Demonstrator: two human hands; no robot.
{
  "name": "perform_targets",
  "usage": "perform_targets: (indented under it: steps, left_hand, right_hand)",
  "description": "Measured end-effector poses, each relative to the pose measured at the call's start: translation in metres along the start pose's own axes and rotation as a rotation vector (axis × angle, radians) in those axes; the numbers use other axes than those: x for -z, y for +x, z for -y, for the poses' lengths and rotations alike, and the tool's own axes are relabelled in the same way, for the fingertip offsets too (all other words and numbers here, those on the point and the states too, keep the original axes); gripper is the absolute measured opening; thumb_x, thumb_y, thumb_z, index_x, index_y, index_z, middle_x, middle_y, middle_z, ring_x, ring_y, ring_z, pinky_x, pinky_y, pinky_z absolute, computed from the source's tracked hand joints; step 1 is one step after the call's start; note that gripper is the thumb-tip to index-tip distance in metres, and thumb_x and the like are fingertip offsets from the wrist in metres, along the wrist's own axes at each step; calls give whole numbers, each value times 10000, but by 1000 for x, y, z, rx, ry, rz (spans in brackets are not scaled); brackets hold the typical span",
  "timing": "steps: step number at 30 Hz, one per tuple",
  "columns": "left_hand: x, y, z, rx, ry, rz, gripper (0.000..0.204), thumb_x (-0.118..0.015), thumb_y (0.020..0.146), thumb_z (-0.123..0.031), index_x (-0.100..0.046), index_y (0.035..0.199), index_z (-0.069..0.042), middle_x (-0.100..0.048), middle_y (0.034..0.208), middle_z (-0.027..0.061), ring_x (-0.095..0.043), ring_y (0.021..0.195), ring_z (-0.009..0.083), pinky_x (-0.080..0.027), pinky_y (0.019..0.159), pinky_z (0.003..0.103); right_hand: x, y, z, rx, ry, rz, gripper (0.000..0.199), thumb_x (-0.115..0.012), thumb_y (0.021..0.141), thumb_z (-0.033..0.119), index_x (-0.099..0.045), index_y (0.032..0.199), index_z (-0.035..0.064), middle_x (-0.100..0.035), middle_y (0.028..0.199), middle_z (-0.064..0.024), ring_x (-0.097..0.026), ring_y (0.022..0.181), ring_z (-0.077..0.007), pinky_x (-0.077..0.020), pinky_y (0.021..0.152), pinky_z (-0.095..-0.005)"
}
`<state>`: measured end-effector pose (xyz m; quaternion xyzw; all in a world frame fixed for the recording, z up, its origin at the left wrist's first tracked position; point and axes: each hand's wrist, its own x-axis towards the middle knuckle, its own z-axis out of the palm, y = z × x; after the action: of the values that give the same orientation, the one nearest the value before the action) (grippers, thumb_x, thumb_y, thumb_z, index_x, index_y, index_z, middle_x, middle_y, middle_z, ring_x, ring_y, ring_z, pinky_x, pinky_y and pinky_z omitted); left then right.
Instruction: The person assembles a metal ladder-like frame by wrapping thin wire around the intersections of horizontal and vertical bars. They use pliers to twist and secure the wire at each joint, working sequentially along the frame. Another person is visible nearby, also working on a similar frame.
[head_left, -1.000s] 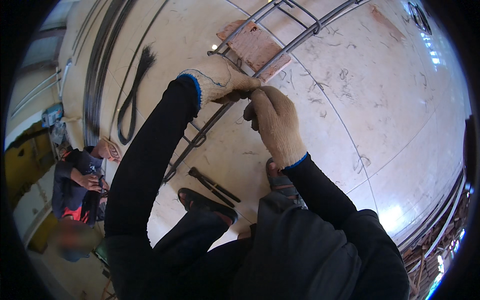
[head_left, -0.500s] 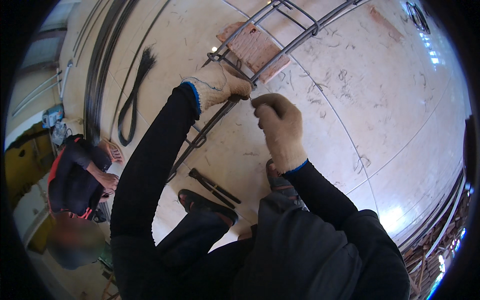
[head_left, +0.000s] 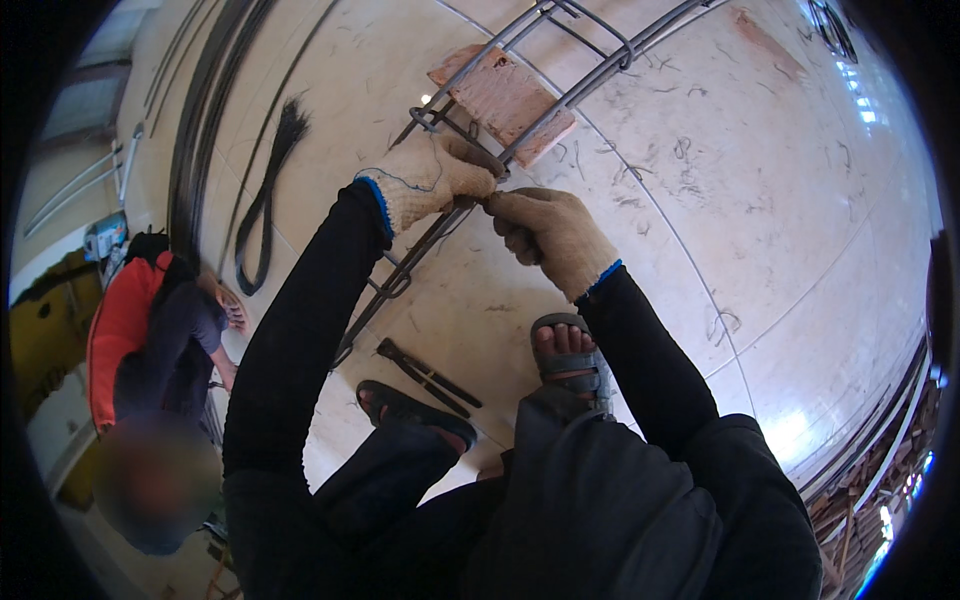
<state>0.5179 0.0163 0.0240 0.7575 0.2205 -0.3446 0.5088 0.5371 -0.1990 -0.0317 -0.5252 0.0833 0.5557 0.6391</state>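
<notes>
Bystander, loose tools and stock on a pale tiled floor

A reddish brick [head_left: 505, 102] lies far in the scene on the tiled floor [head_left: 760, 230]. A bundle of thin dark wire [head_left: 265, 205] stretches along the left, beside long dark rods [head_left: 200, 150] running farther left. Near the middle, a dark long-handled pincer tool [head_left: 425, 375] lies flat between two sandalled feet [head_left: 568, 355]. At the left edge another person in a red and dark top [head_left: 140, 335] crouches. Stacked timber [head_left: 860, 500] shows at the near right.

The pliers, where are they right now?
In the head view, the dark pliers lie on the pale floor between the sandalled feet, just below the rebar cage.
</notes>
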Motion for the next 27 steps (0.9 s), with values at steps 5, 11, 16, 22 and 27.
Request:
perform_targets:
  steps: [5,11,16,22,27]
  left_hand:
    - [-7,0,6,43,-146,-89,350,-766,889,-256,-773,1145,-17,-761,979,67,-667,811,125,-517,686,257]
    - [-23,-7,12,-184,103,-354,318,-783,825,-243,-777,1044,-12,-784,932,115,-729,829,200,-573,766,341]
    - [-58,-27,14,-131,162,-654,309,-769,840,-264,-781,1048,-36,-785,884,142,-766,823,287,-585,781,387]
    - [-110,-24,41,-167,-94,-904,277,-757,895,-245,-779,1072,-34,-782,910,156,-776,872,298,-582,799,372]
    - [-142,-6,60,-277,-264,-1009,272,-753,939,-222,-760,1101,-4,-783,959,162,-772,912,259,-580,840,348]
  right_hand:
    - [-5,2,2,200,-325,-156,242,-735,918,239,-731,911,-3,-646,737,-47,-590,639,-130,-483,585,-309]
    - [-7,14,-5,575,-834,-452,218,-749,805,236,-716,844,24,-713,756,-157,-709,703,-297,-559,685,-412]
    - [-10,3,25,596,-1078,-442,192,-713,802,239,-726,858,56,-722,851,-169,-722,830,-377,-567,739,-486]
    - [-9,5,47,706,-1465,-285,180,-725,812,273,-705,859,100,-694,860,-151,-703,827,-382,-561,725,-495]
    - [-29,3,45,632,-1430,-270,224,-707,837,312,-731,893,95,-717,906,-166,-715,864,-384,-570,738,-498]
